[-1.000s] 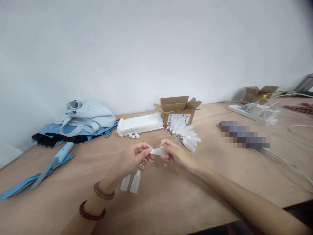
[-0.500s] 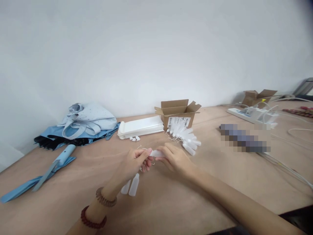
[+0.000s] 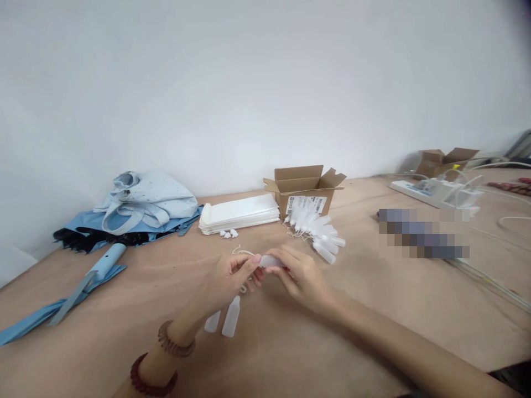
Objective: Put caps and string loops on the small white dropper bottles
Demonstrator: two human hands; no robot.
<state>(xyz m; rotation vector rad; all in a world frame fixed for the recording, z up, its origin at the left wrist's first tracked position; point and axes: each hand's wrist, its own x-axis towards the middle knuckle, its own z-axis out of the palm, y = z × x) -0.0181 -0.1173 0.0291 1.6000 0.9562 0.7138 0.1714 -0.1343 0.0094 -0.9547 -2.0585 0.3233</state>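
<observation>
Fingers (image 3: 251,262) of L hand (image 3: 226,282) pinched on tip of small white bottle (image 3: 271,260), body gripped by R hand (image 3: 302,277), 2 more bottles (image 3: 230,323) laid on table (image 3: 290,348) nearby

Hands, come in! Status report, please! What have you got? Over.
Left hand and right hand both pinching one small white bottle. Two bottles lying on table below. Nothing blocking.

Between left hand (image 3: 226,279) and right hand (image 3: 302,276), small white bottle (image 3: 271,260) mostly hidden — pixelated patch (image 3: 423,233) unreadable.
</observation>
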